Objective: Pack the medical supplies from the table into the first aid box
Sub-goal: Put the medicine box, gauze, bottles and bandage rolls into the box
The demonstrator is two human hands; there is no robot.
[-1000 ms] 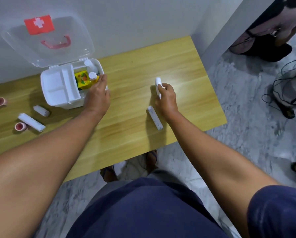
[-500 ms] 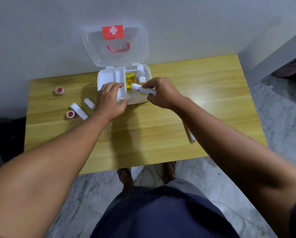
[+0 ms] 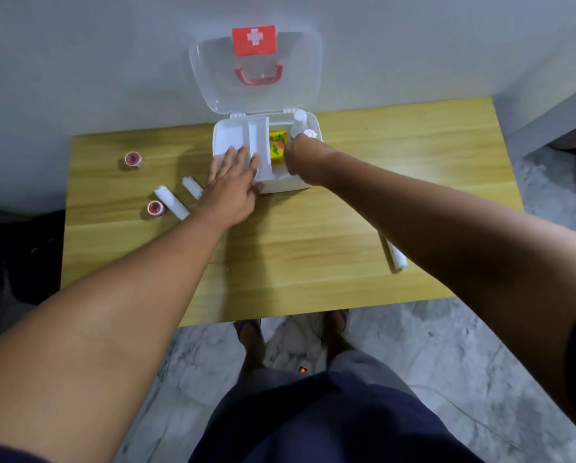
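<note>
Two hands (image 3: 233, 182) (right (image 3: 301, 162) inside) at box (image 3: 236, 135)

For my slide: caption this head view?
Left hand steadies the open first aid box while the right hand reaches inside.

Left hand (image 3: 234, 182) flat, fingers spread; right hand (image 3: 301, 160) dipped forward, fingers hidden.

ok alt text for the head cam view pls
A person's right hand reaches into an open white first aid box on a wooden table while the left hand lies flat on its front edge. Two pink tape rolls and three white bandage rolls lie outside the box.
</note>
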